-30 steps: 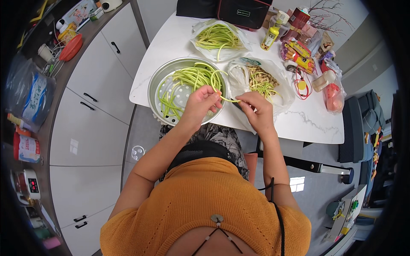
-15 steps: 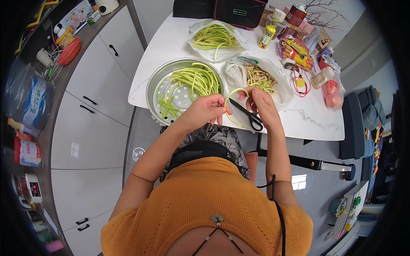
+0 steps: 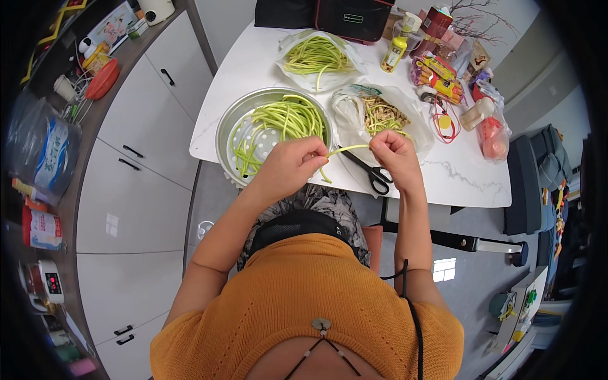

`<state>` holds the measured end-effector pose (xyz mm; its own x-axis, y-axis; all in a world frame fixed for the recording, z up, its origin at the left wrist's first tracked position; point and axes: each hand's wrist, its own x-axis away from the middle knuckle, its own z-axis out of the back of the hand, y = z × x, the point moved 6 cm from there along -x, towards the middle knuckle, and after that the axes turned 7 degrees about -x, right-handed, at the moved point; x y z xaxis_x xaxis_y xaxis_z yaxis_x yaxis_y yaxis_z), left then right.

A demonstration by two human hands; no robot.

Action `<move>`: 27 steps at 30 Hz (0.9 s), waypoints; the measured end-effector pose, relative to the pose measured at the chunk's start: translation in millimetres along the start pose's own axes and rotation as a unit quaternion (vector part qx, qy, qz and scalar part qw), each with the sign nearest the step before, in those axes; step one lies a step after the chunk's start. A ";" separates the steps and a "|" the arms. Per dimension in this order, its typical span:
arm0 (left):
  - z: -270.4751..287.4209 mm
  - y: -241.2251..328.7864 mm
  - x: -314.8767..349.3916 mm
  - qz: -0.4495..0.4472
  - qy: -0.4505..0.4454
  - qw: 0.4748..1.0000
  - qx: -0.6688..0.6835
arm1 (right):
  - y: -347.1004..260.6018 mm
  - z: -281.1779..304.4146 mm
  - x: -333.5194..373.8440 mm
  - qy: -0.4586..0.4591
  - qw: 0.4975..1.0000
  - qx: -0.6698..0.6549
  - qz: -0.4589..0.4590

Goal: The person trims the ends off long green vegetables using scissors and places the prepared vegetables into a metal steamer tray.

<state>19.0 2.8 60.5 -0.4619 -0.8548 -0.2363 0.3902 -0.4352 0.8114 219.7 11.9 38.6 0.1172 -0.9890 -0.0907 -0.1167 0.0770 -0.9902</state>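
Observation:
A thin green garlic scape (image 3: pixel 349 148) is stretched between my two hands at the table's near edge. My left hand (image 3: pixel 291 164) pinches it between thumb and fingers, with a short end hanging below. My right hand (image 3: pixel 399 159) pinches the other end. Left of the hands stands a round metal basin (image 3: pixel 223 123) with a dotted white inside, holding a pile of garlic scapes (image 3: pixel 291 117). Behind my right hand lies an opened plastic bag (image 3: pixel 347 104) with brownish scraps and green pieces in it. Black-handled scissors (image 3: pixel 379 180) lie between my hands, partly over the bag's edge.
Farther back, another plastic bag (image 3: pixel 291 45) holds more garlic scapes (image 3: pixel 320 56). A yellow bottle (image 3: pixel 395 52), packaged food (image 3: pixel 438 77), a red cord (image 3: pixel 446 126) and a bag of round reddish fruit (image 3: pixel 494 140) occupy the right side of the white table (image 3: pixel 468 183).
The garlic scape was bent in an arch and is now drawn nearly straight. My right hand has turned and closed on its end; my left hand has shifted slightly left.

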 end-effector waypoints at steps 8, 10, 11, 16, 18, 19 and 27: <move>-32.5 -2.3 9.8 0.052 -0.053 0.992 0.097 | -34.3 -29.8 22.4 0.170 0.819 0.419 0.354; -38.3 -1.0 10.9 0.058 -0.058 0.989 0.120 | -34.7 -35.9 27.4 0.168 0.771 0.457 0.410; -40.0 -1.1 10.3 0.064 -0.061 0.988 0.127 | -33.4 -34.1 27.1 0.170 0.789 0.431 0.404; -37.8 -11.3 5.5 0.113 -0.026 0.976 0.183 | -13.8 -19.5 20.7 0.178 0.920 0.239 0.254; -37.2 -24.0 0.3 0.117 -0.001 0.961 0.250 | 3.2 -15.9 18.5 0.150 0.954 0.147 0.212; -36.5 -31.6 -2.8 0.119 0.012 0.952 0.283 | 10.5 -15.2 18.3 0.135 0.967 0.100 0.189; -30.7 -47.8 -11.4 0.134 0.024 0.884 0.447 | 24.0 -35.6 17.2 0.057 0.991 0.027 0.120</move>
<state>30.0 24.6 8.1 -0.4057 -0.9137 0.0244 -0.3141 0.1644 0.9350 183.8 -7.8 17.1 -0.0194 -0.9492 -0.3141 -0.0753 0.3146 -0.9462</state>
